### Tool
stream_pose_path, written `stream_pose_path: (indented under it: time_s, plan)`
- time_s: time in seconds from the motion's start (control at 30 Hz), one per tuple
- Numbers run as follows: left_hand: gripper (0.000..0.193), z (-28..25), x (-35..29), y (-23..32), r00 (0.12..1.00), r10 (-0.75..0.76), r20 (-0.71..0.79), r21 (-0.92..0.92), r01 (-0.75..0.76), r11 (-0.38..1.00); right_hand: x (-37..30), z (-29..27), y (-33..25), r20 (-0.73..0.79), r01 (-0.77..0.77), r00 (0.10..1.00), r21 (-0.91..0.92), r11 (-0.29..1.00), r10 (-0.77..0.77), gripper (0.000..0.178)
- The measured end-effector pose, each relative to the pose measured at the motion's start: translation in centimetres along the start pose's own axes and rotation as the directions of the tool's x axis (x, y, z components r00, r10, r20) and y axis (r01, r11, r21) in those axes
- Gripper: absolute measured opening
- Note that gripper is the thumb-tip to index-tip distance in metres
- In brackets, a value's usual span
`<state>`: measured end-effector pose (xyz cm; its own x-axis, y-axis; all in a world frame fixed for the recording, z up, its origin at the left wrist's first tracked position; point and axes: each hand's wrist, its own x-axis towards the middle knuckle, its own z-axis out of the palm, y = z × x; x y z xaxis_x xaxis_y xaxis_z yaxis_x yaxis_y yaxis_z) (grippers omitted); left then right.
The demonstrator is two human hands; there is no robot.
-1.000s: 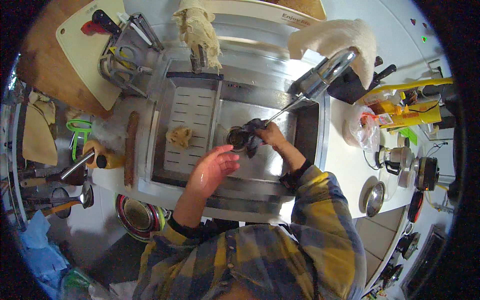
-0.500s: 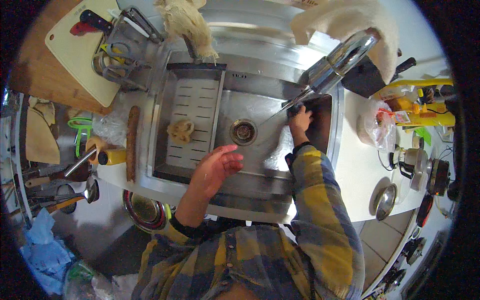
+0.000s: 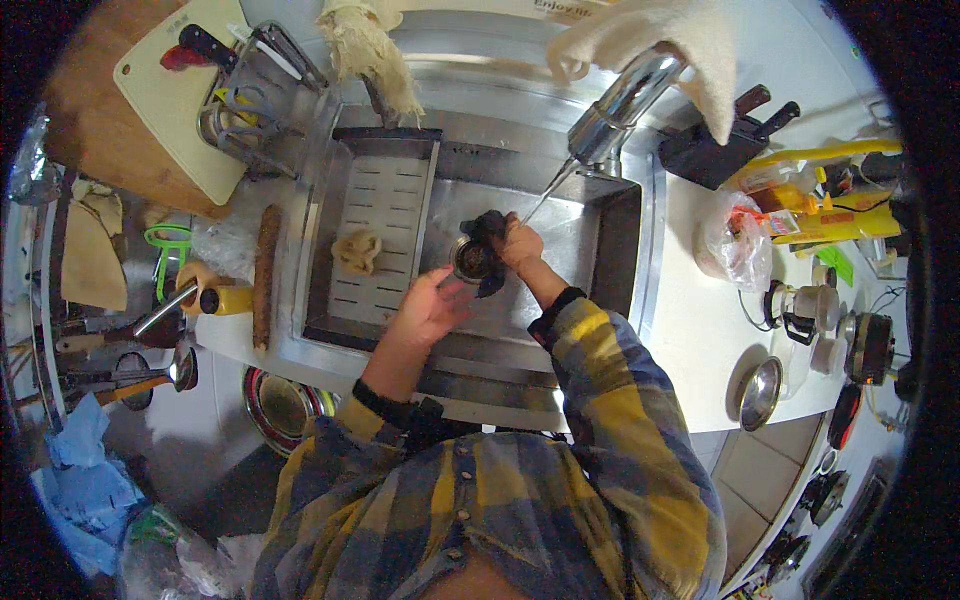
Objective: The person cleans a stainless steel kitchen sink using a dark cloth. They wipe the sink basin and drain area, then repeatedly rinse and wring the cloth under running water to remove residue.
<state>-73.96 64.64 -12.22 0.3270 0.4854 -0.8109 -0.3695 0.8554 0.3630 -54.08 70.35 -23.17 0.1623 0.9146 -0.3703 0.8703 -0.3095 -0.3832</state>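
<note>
Washing at the sink (image 3: 610, 300), set in the counter's middle. The right hand (image 3: 520, 245), fingers closed on a dark cloth (image 3: 487, 228), presses it at the drain (image 3: 472, 262) under the tap (image 3: 625, 105). The left hand (image 3: 432, 308) hovers beside, fingers loosely spread, holding nothing. A sponge (image 3: 357, 250) lies unused on the rack (image 3: 378, 235); wiping appears under way, unfinished.

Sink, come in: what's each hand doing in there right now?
Right hand gripping dark cloth over the drain. Left hand open beside it, holding nothing. Tap overhead; nothing blocking.
</note>
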Motion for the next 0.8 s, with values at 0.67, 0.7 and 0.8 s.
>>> stream_pose_path:
  time_s: [0.67,0.7,0.8]
  plan:
    - [0.022,2.1,14.6,-3.2,0.883,0.217,0.416,-0.376,-0.050,0.925,-12.4,-6.8,-6.6,-0.480,0.418,0.870,0.603,0.680,-0.109,0.021]
    - [0.021,1.6,15.0,-3.5,0.869,0.240,0.433,-0.422,-0.040,0.906,-11.8,-7.0,-6.9,-0.468,0.351,0.883,0.615,0.706,-0.031,0.025]
    - [0.021,4.6,13.6,-3.1,0.929,0.123,0.349,-0.250,-0.035,0.968,-6.9,-6.1,-4.8,-0.443,0.162,0.883,0.593,0.788,0.152,0.033]
